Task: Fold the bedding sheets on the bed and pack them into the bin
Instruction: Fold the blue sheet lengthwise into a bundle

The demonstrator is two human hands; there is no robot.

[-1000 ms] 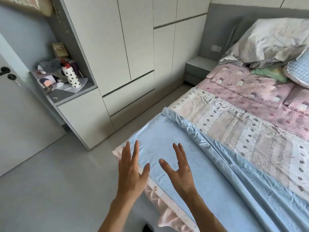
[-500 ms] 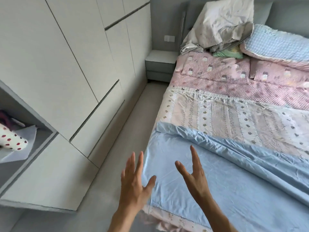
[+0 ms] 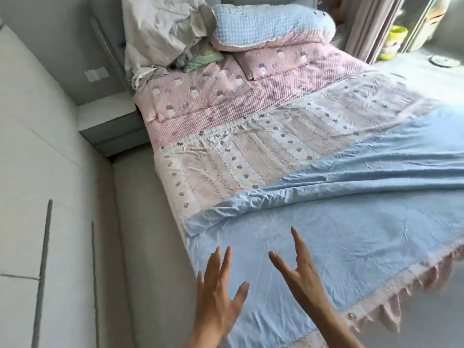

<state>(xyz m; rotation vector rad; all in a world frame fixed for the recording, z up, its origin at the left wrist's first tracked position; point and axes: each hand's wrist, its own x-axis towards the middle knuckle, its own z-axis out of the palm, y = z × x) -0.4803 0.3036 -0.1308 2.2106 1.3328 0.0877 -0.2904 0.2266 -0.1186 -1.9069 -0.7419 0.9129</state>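
Note:
A light blue sheet [image 3: 351,234] lies spread over the foot of the bed, with a rumpled fold running along its far edge. Beneath it lies a pale pink patterned sheet [image 3: 251,156] with a frilled hem hanging off the foot. My left hand [image 3: 217,297] hovers with fingers spread at the bed's near left corner, holding nothing. My right hand [image 3: 298,270] is raised beside it over the blue sheet, fingers straight, also holding nothing. No bin is in view.
Pink pillows [image 3: 200,94], a blue-and-pink folded blanket [image 3: 271,28] and crumpled grey-white bedding [image 3: 163,33] pile up at the head. A grey nightstand [image 3: 108,124] and white wardrobe [image 3: 37,197] line the narrow floor strip [image 3: 150,247] on the left. A curtain [image 3: 364,28] hangs at the far right.
My view has swung right, from the wardrobe and shelf onto the bed. Both hands stay raised and open, now over the blue sheet's near left corner.

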